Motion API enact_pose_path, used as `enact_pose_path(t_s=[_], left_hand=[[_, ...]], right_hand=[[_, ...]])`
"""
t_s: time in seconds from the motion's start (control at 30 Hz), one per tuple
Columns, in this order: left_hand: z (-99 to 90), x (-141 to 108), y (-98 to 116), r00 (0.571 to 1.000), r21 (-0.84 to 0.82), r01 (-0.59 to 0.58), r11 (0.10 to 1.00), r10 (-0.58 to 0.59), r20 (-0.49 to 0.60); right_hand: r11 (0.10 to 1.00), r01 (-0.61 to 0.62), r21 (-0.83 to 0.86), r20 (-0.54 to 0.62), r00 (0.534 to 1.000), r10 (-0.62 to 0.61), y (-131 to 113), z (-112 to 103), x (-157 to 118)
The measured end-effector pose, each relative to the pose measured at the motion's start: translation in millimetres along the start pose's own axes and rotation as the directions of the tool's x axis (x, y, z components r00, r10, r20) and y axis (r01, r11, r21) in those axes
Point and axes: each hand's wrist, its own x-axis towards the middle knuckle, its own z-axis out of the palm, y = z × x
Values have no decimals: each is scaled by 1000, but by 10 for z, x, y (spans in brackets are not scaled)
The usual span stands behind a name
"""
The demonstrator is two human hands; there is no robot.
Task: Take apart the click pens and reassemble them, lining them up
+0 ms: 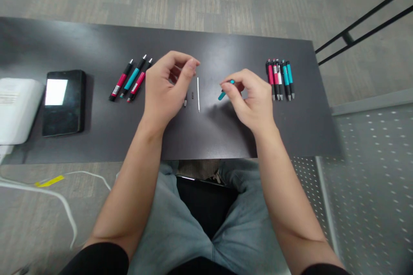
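Over the dark-grey counter (103,139), right hand (254,99) pinches teal tubular pen barrel (221,96), best kept steady; can't tell left hand's (165,88) grip.

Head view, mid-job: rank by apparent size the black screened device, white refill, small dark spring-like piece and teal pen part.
1. Black screened device
2. White refill
3. Small dark spring-like piece

Unranked: teal pen part, partly hidden by the right hand and seemingly nearer the camera.
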Motion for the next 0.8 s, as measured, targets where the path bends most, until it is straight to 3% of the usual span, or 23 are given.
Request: enact_pose_path(t_s=[0.23, 0.37, 0.47, 0.53, 0.57, 0.6, 0.7, 0.77, 0.8], left_hand=[[-48, -2, -120, 1000, 42, 21, 999, -20, -20], [-5, -1, -103, 999, 34, 26, 999, -26, -20], [7, 2, -78, 999, 10, 35, 999, -35, -23], [9, 1, -52, 999, 5, 35, 999, -35, -13], [10, 0, -39, 999, 5, 32, 999, -32, -7], [12, -1, -27, 999, 4, 33, 999, -33, 1], [28, -3, -16, 999, -16, 46, 999, -46, -3], [49, -3, -40, 999, -32, 46, 998, -47, -17], [60, -4, -61, 999, -38, 38, 999, -39, -27]], right_hand=[[998, -65, 13, 69, 996, 64, -109, 21, -69], [994, 26, 104, -96, 995, -16, -92, 47, -47], [992, 32, 126, -112, 994, -17, -23, 59, 2], [990, 5, 138, -306, 951, 38, 21, 40, 41], [992, -1, 125, -317, 948, 41, 35, 16, 58], [995, -11, 103, -257, 966, 38, 42, -15, 71], [971, 105, 214, -403, 915, -10, 42, -122, 81], [933, 198, 302, -376, 924, -74, 58, -148, 73], [933, 166, 320, -167, 979, -117, 81, -132, 69]])
